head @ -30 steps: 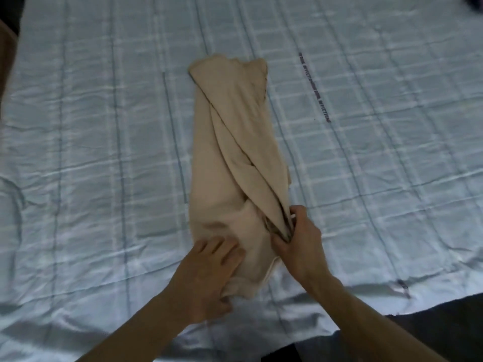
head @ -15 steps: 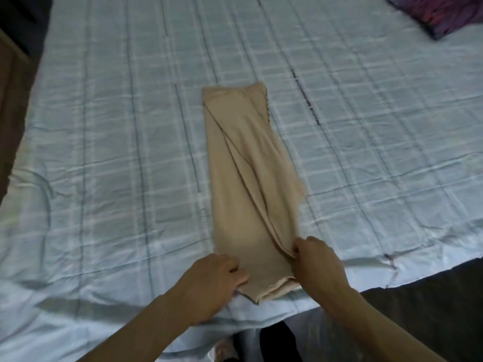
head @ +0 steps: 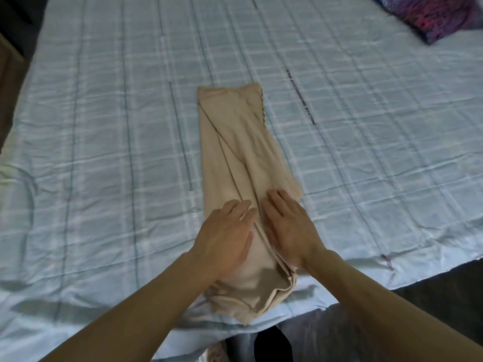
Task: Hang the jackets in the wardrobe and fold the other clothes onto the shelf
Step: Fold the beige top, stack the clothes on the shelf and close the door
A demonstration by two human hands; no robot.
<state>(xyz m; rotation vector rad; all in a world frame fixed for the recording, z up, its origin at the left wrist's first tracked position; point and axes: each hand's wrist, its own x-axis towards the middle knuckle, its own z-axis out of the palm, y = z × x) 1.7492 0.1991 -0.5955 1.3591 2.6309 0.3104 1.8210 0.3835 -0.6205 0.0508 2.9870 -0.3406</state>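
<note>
A beige garment (head: 235, 152) lies folded into a long narrow strip on the bed, running from mid-bed to the near edge. Its near end is bunched and hangs slightly over the edge. My left hand (head: 226, 233) lies flat on the strip's near left part, fingers straight. My right hand (head: 288, 226) lies flat beside it on the right part, fingers straight, pressing the cloth down. The two hands almost touch over the diagonal fold line.
The bed carries a light blue checked sheet (head: 104, 126) with wrinkles at the left. A purple and pink patterned pillow (head: 431, 14) sits at the far right corner. Dark floor (head: 444, 288) shows along the bed's near right edge.
Both hands let go of the garment's near end and moved forward onto it, now lying flat. The strip looks straighter and smoother than before. The view has pulled back.
</note>
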